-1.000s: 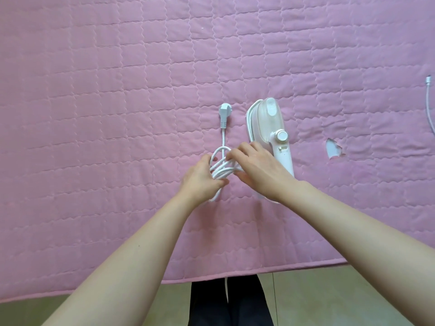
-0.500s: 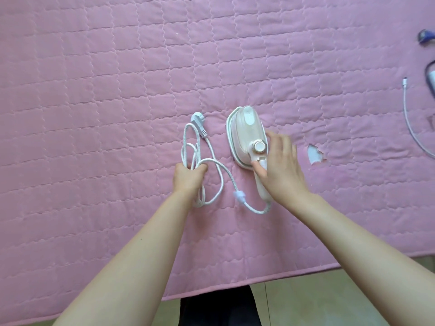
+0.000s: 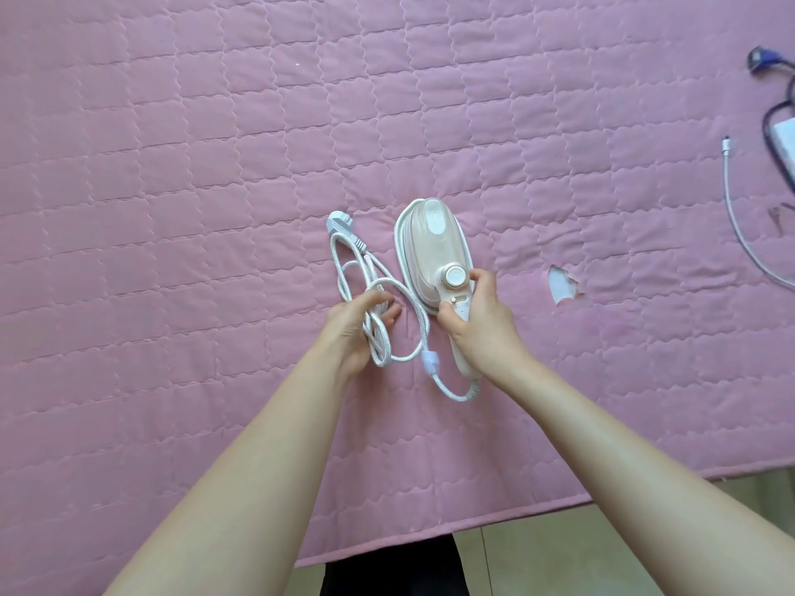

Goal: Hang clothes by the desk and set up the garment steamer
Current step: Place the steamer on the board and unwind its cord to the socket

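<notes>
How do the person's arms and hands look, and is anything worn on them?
Both forearms are bare up to the picture's edge: no sleeves show. The left hand and the right hand carry no gloves, rings, watch or bracelet that I can see. Nails look short and unpainted.

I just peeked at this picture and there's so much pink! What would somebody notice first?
First, the white-and-pink garment steamer lying in the middle of the pink quilted cover, its handle gripped by the right hand. Beside it, the left hand holds loops of the white power cord, whose plug lies unplugged on the cover. A small tear shows white to the steamer's right.
</notes>
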Demonstrator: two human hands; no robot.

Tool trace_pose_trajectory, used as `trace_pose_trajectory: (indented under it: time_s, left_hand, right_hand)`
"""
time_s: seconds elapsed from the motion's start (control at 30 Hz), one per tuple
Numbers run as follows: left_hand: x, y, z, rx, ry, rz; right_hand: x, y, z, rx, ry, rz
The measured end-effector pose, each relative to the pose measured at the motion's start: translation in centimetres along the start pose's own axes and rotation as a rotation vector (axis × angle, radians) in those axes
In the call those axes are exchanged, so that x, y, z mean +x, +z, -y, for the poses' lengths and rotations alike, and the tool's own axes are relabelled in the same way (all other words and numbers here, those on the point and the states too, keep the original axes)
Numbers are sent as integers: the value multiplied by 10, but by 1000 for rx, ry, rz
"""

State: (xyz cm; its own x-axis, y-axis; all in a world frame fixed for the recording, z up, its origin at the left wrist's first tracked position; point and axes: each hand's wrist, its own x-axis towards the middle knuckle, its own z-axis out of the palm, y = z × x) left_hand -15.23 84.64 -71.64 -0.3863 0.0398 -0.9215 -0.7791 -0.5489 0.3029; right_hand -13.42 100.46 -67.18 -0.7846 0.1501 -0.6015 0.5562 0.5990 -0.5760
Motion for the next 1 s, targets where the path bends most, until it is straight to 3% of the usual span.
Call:
trace_pose_trajectory:
  time_s: [0.23, 0.43, 0.7, 1.0]
  left_hand:
    - [14, 15, 2, 82, 36, 20]
    - [13, 18, 0, 125, 94, 238]
    - [22, 37, 10, 248, 191, -156]
    - [25, 41, 11, 305, 218, -233]
  right_hand:
    - [3, 0, -2, 53, 14, 40]
    - [1, 2, 1, 71, -13, 38]
    - [2, 1, -2, 125, 6, 45]
    - [-1, -11, -7, 131, 0, -73]
